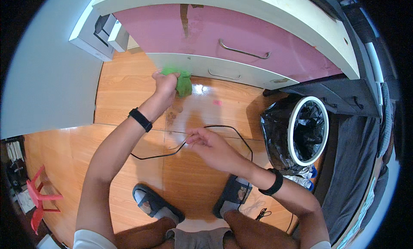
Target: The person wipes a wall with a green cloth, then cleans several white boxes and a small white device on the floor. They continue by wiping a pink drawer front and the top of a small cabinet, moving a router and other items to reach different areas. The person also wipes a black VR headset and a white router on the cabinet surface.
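Note:
A crumpled green cloth (184, 83) is gripped in my left hand (165, 87), close to the foot of the white lower drawer front (193, 65). Over the wood-look floor (190, 171), my right hand (215, 149) hovers with loosely curled fingers and nothing visible in them. A thin black cable (241, 134) passes behind its fingertips; I see no grip on it. Brownish smudges (172, 115) mark the floor just below the cloth, and a small pink patch (217, 102) shows to its right.
A white-rimmed bin (292, 152) lined with a black bag stands at right. Above the cloth is a pink drawer front (200, 32) with a metal handle (245, 52). White boxes (93, 36) sit at upper left, a small red plastic stool (40, 195) at lower left. My slippered feet (156, 202) are below.

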Demonstrator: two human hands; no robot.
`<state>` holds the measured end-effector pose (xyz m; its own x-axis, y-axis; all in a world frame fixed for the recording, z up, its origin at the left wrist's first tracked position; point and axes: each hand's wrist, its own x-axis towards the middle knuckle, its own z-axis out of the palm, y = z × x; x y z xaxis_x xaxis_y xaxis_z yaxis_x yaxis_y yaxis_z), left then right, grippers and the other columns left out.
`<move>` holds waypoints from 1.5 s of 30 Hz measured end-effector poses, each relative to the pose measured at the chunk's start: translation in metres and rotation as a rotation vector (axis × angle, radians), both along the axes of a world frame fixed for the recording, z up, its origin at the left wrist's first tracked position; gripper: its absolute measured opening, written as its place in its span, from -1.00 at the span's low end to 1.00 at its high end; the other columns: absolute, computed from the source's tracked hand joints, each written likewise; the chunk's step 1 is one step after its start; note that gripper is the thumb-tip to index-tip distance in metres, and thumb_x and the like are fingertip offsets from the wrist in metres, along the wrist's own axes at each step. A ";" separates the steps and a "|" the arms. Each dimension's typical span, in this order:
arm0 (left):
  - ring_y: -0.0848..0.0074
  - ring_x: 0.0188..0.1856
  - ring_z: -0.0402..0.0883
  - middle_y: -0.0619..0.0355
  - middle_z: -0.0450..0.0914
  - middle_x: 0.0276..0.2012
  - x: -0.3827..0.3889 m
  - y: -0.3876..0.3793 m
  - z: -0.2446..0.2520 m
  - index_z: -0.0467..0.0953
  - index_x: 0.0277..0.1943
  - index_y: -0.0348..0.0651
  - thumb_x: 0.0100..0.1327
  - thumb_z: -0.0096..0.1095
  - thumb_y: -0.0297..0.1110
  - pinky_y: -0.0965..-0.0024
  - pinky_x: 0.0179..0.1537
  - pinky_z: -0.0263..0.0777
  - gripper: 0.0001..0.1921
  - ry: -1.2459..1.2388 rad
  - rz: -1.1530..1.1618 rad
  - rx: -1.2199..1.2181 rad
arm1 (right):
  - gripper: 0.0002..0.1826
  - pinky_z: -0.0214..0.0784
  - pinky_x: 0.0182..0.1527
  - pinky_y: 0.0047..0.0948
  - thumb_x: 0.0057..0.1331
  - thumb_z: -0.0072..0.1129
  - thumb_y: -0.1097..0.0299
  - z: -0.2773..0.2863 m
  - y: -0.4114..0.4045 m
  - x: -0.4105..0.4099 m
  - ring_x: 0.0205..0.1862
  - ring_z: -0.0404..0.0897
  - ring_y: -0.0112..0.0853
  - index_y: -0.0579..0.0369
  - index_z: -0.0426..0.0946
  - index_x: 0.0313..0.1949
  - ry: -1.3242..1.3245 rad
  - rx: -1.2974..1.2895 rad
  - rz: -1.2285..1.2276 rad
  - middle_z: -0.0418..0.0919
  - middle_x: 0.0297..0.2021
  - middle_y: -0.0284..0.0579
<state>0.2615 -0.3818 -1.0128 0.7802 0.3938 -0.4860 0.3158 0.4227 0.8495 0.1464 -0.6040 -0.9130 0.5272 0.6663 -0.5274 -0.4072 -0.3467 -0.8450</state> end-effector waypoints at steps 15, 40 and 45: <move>0.25 0.16 0.59 -0.13 0.46 0.16 -0.004 -0.053 0.067 0.04 0.39 -0.29 0.36 0.32 -0.58 0.15 0.18 0.56 -0.32 -0.135 0.082 -0.080 | -0.64 0.48 0.21 -0.48 0.58 0.15 0.41 -0.022 0.000 -0.005 0.10 0.62 -0.48 0.23 0.48 0.29 -0.080 -0.048 0.057 0.66 0.03 -0.16; 0.21 0.20 0.59 -0.12 0.49 0.21 -0.015 -0.104 0.103 0.14 0.44 -0.24 0.32 0.32 -0.61 0.23 0.17 0.56 -0.31 -0.236 0.100 -0.385 | -0.61 0.56 -0.02 -0.37 0.53 0.15 0.43 -0.041 -0.005 -0.016 -0.10 0.65 -0.38 0.26 0.37 0.27 -0.027 0.062 -0.282 0.60 0.04 -0.05; 0.22 0.20 0.59 -0.12 0.50 0.19 0.003 -0.118 0.091 0.22 0.40 -0.26 0.33 0.30 -0.62 0.18 0.18 0.56 -0.38 -0.024 0.236 -0.155 | -0.55 0.54 -0.03 -0.39 0.55 0.11 0.43 -0.034 0.004 0.001 -0.10 0.64 -0.41 0.24 0.28 0.34 0.053 0.019 -0.444 0.60 0.02 -0.07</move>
<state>0.2650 -0.4994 -0.9215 0.6877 0.4883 -0.5373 0.1742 0.6074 0.7750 0.1473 -0.6000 -0.9469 0.7370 0.3915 -0.5510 -0.5556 -0.1135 -0.8237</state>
